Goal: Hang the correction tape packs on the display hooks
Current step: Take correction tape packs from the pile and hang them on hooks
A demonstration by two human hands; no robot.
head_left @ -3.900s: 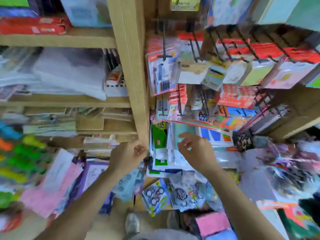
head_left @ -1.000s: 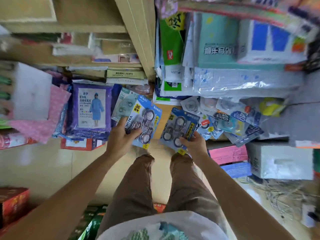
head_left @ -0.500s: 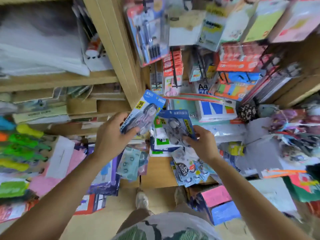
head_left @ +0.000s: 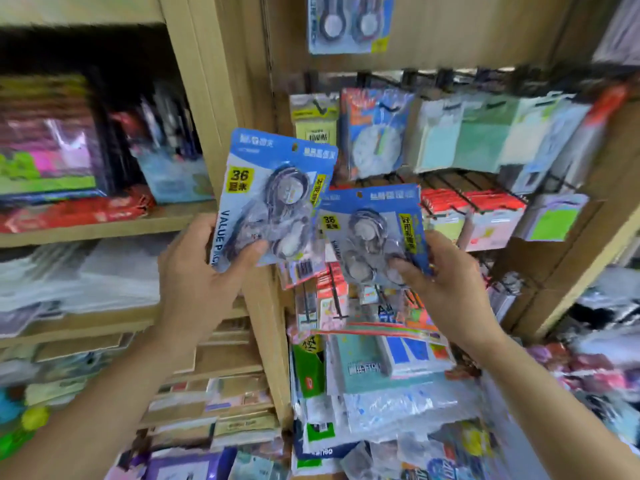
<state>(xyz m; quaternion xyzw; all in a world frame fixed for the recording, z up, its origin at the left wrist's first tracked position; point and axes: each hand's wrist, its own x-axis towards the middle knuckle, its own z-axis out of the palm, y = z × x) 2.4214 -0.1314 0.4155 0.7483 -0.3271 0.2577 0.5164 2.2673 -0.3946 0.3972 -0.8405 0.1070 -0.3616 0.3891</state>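
Note:
My left hand (head_left: pixel 201 271) grips a blue correction tape pack (head_left: pixel 273 199) by its lower left corner, held upright in front of the wooden shelf post. In my right hand (head_left: pixel 446 278) is a second blue correction tape pack (head_left: pixel 374 230), lower and to the right, its left edge tucked behind the first. Both have a hang hole at the top. Another blue correction tape pack (head_left: pixel 349 22) hangs high up at the top of the display. Black wire display hooks (head_left: pixel 391 107) run along the rail behind the packs, most carrying other goods.
A wooden post (head_left: pixel 221 98) divides open shelves on the left from the hook display. Sticky-note packs (head_left: pixel 485 133) and red packs (head_left: pixel 485 206) hang on the right. Paper packs and loose bagged goods (head_left: pixel 381 403) pile up below. The picture is blurred.
I have raised my view and both hands from the low pile up to the hooks. Each hand lifted its pack higher, and the upper hook row has come into view.

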